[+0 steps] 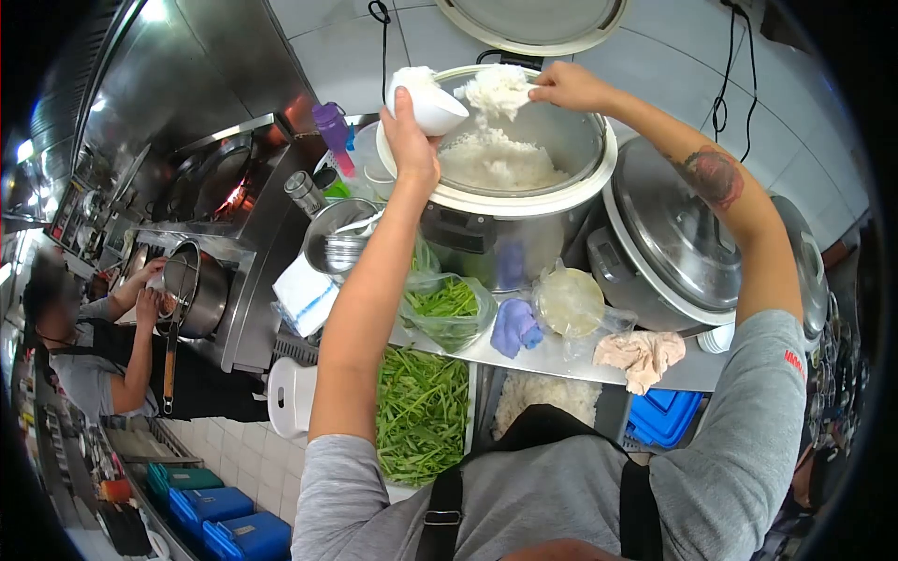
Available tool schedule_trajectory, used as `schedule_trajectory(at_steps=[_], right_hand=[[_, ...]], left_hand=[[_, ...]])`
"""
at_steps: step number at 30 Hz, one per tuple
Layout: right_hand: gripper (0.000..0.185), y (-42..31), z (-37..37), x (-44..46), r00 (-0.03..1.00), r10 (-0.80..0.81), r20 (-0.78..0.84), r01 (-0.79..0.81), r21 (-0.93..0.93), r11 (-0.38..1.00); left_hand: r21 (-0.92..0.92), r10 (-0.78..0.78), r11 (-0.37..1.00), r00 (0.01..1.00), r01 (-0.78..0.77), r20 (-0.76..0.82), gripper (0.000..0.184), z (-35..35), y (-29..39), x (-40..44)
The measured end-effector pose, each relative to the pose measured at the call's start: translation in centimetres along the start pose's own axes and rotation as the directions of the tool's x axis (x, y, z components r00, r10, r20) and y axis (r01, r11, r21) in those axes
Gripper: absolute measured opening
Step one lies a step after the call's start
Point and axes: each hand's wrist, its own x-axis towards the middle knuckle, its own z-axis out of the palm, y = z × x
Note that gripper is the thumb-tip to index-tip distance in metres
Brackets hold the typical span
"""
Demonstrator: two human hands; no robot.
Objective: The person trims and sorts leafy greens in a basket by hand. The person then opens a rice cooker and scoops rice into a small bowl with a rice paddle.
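My left hand (412,140) is wrapped round a white bowl (432,105) that is tilted over the left rim of a large rice cooker (524,203), with white rice showing at the bowl's top. Above the cooker's far side, my right hand (561,87) grips a rice scoop, whose blade is hidden under a clump of rice (499,91). Some rice hangs below the clump. More rice (500,159) lies inside the open cooker.
A lidded cooker (669,224) stands at the right. Nearer are bagged greens (444,299), a purple cloth (514,327), a pink cloth (644,357) and a tray of cut greens (421,411). At left, a co-worker (94,346) handles a pot (201,290) near a flame.
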Motion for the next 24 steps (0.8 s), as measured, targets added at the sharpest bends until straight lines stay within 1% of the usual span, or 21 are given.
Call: schedule_trajectory(at_steps=[2,3,4,5,6,9,11,13,14,16,19,22,23,24], right_hand=[[0.029,-0.8,-0.2,0.2,0.994,0.011,-0.108,-0.017,-0.059,0.998],[0.023,-1.5,0.5,0.0,0.979,-0.015,-0.202,0.002,-0.065,0.998],[0.023,-2.2,1.5,-0.2,0.973,-0.004,-0.232,-0.024,-0.116,0.993],[0.022,-2.8,2.6,-0.5,0.965,0.005,-0.263,-0.05,-0.165,0.985],[0.022,-3.8,3.2,-1.1,0.956,0.012,-0.294,-0.078,-0.213,0.974],[0.02,-6.4,4.2,-4.2,0.919,-0.091,-0.383,-0.018,-0.27,0.963],[0.018,-7.0,4.9,-4.9,0.898,-0.154,-0.411,0.025,-0.303,0.953],[0.017,-7.3,5.2,-5.4,0.872,-0.236,-0.429,0.083,-0.346,0.935],[0.017,-7.4,5.1,-5.6,0.867,-0.274,-0.417,0.104,-0.386,0.916],[0.018,-7.7,4.8,-5.8,0.854,-0.353,-0.383,0.152,-0.466,0.872],[0.032,-7.7,4.4,-6.1,0.856,-0.442,-0.27,0.221,-0.582,0.783],[0.035,-7.3,2.3,-5.0,0.883,-0.456,-0.113,0.292,-0.63,0.72],[0.034,-7.8,0.1,-4.8,0.886,-0.461,-0.037,0.33,-0.649,0.686],[0.033,-7.6,-1.3,-4.0,0.912,-0.396,-0.104,0.269,-0.577,0.771]], left_hand=[[0.033,-0.085,0.996,0.991,0.083,0.098,0.065,0.4,-0.3,0.5],[0.039,-0.125,0.992,0.98,0.12,0.154,0.068,0.9,-0.5,0.5],[0.047,-0.165,0.986,0.964,0.158,0.208,0.071,1.5,-0.8,0.5],[0.085,-0.221,0.974,0.966,0.211,0.135,0.081,1.9,-1.3,0.6],[0.076,-0.23,0.972,0.964,0.222,0.131,0.082,2.1,-1.5,0.7],[0.058,-0.256,0.966,0.958,0.25,0.128,0.085,2.2,-2.2,0.8],[0.062,-0.264,0.964,0.953,0.258,0.147,0.085,2.1,-2.5,1.0],[0.055,-0.277,0.961,0.953,0.272,0.127,0.082,2.2,-2.8,0.6],[0.051,-0.282,0.959,0.952,0.278,0.116,0.081,2.2,-2.9,0.5],[0.035,-0.295,0.956,0.944,0.293,0.146,0.077,1.9,-2.7,0.5],[0.017,-0.318,0.948,0.937,0.319,0.142,0.075,1.4,-2.1,0.3],[0.017,-0.354,0.935,0.928,0.355,0.113,0.073,1.3,-0.7,-0.5],[0.02,-0.368,0.929,0.924,0.368,0.102,0.073,1.3,0.0,-0.7],[0.022,-0.324,0.946,0.937,0.323,0.131,0.072,1.2,0.5,-0.6]])
